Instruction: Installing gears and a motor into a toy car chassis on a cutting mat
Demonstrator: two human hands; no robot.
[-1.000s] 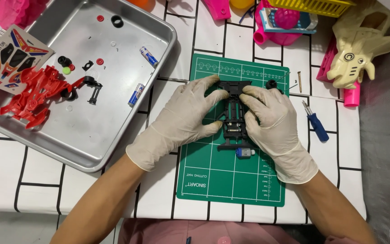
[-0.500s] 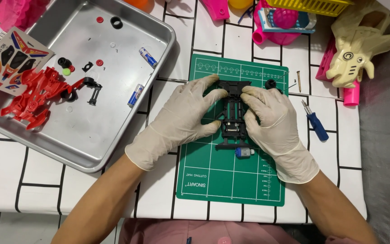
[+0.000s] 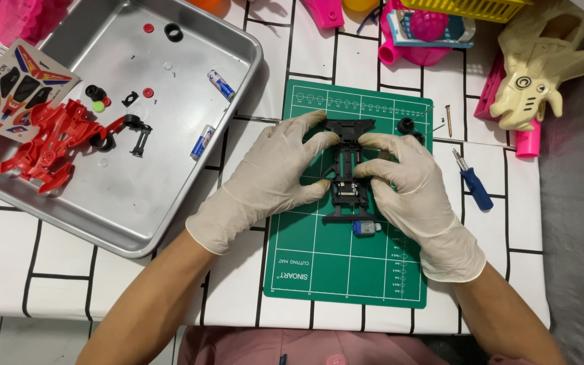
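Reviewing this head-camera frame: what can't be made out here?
- Sides of the black chassis: covered by the left hand and right hand.
- Pink toys at top left: cut off by the frame edge.
- Small black parts in the metal tray: too small to identify.

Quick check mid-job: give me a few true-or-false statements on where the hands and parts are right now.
1. Both gloved hands, left hand and right hand, grip the black chassis. True.
2. The chassis sits in the metal tray. False: it is over the green cutting mat.
3. The red car body lies in the tray. True.
4. The blue screwdriver is in the right hand. False: it lies on the table beside the mat.
5. Two batteries lie in the tray. True.
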